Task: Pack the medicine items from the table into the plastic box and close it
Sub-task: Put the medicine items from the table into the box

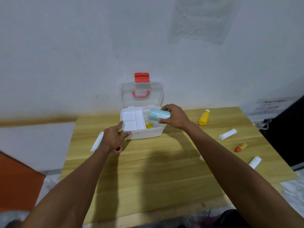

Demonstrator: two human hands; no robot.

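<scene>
Teal-striped roll [158,116] is held in the right hand [175,117], fingers [167,108] curled round it, over the right side of the open plastic box [144,134], above a yellow item [148,126]. The left hand [113,136] pinches the box's front-left corner. Step: packing, likely early. Next: lower and release the roll. Yellow bottle [204,118] and white tube [227,134] wait on the counter [164,162]. Clear lid [142,100] stands open.

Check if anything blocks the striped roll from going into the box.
Nothing visible: the lid stands open; the right hand holds the striped roll above the box, right of the tray.
</scene>
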